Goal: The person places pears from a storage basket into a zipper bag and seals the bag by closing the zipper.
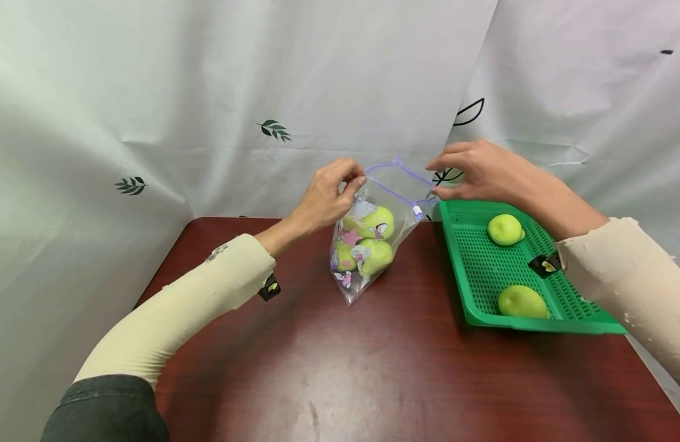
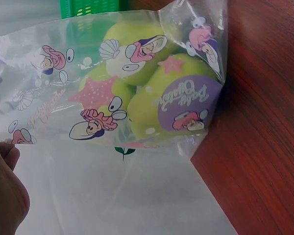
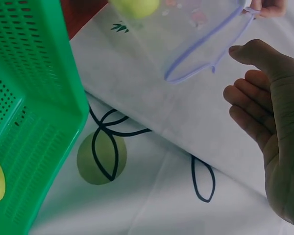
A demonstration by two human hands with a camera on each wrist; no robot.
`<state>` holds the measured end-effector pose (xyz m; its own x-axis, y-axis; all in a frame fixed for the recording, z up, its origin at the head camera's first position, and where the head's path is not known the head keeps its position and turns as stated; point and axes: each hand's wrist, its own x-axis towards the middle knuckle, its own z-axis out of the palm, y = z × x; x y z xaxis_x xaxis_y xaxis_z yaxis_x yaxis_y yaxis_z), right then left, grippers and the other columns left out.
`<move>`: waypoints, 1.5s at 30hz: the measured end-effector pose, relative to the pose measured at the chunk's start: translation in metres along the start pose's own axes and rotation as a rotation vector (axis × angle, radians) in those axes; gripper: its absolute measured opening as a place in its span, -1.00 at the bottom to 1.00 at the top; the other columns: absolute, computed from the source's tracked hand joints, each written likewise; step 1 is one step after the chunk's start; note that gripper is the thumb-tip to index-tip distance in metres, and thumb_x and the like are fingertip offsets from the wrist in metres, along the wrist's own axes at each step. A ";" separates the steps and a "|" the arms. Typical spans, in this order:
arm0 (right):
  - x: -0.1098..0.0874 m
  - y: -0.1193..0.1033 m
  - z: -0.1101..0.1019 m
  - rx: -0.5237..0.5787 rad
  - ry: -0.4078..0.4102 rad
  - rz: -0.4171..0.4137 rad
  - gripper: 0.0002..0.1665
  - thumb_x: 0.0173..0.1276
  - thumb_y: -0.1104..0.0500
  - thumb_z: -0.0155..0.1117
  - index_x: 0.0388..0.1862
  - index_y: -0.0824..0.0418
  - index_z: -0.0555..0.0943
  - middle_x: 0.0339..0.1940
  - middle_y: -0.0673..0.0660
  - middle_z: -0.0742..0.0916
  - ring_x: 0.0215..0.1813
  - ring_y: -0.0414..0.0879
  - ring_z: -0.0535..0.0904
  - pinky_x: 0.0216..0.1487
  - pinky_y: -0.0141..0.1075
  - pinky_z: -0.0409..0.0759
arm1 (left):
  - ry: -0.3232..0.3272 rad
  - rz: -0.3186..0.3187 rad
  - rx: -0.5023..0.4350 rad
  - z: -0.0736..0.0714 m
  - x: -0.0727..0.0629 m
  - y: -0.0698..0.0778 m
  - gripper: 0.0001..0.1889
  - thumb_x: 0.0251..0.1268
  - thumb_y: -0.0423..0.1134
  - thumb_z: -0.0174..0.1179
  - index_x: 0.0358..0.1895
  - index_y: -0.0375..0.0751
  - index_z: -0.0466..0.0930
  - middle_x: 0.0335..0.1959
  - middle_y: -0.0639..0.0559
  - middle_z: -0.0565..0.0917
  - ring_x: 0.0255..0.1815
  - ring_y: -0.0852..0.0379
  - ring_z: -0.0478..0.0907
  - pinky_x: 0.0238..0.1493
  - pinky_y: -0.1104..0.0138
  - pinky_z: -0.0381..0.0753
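A clear zip bag [image 1: 348, 293] with a purple zip edge and pink cartoon prints hangs at the back of the table, its mouth spread apart. Several yellow-green fruits [image 1: 377, 222], like lemons or guavas, lie inside it. My left hand [image 1: 330, 190] pinches the bag's top left corner between thumb and fingers. My right hand [image 1: 483, 172] is beside the mouth's other side, thumb and fingers apart; in the right wrist view that hand [image 3: 269, 98] holds nothing and is separate from the purple edge. A white slider [image 1: 417, 211] sits at the zip's right end.
At the right stands a green perforated basket [image 1: 456, 270] with two more fruits, one at the back [image 1: 506, 229] and one at the front [image 1: 522, 302]. The dark red table [image 1: 340, 368] ends against a pale printed curtain [image 1: 218, 98] behind.
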<state>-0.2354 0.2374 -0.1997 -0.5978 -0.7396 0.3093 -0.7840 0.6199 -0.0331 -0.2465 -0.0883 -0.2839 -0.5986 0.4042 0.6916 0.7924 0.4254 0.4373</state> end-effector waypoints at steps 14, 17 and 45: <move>-0.027 0.012 0.018 0.004 -0.026 -0.025 -0.62 0.32 0.22 0.66 0.10 0.28 0.86 -0.02 0.19 0.89 -0.10 0.11 0.87 -0.06 0.11 0.83 | -0.021 -0.007 -0.022 0.003 -0.004 0.000 -0.90 0.69 -0.41 0.22 -0.11 -0.31 0.70 -0.22 -0.14 0.71 -0.17 -0.02 0.63 -0.08 0.25 0.56; -0.031 0.015 0.019 -0.003 -0.041 -0.011 -0.62 0.31 0.21 0.66 0.09 0.27 0.86 -0.05 0.18 0.89 -0.17 0.06 0.85 -0.12 0.04 0.81 | -0.016 -0.005 -0.024 0.003 -0.004 0.000 -0.90 0.69 -0.42 0.22 -0.12 -0.31 0.70 -0.22 -0.14 0.71 -0.18 -0.02 0.63 -0.10 0.26 0.55; -0.083 0.023 0.040 0.055 -0.451 0.246 -0.42 0.33 0.03 0.70 0.11 0.46 0.79 0.02 0.32 0.89 0.00 0.18 0.85 0.12 0.18 0.85 | -0.020 0.033 -0.024 0.003 -0.002 0.002 -0.89 0.69 -0.44 0.22 -0.13 -0.35 0.68 -0.24 -0.17 0.70 -0.18 -0.05 0.64 -0.07 0.19 0.64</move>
<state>-0.2103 0.3023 -0.2644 -0.7686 -0.6209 -0.1538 -0.6118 0.7838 -0.1069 -0.2446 -0.0859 -0.2858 -0.5746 0.4341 0.6939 0.8139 0.3926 0.4283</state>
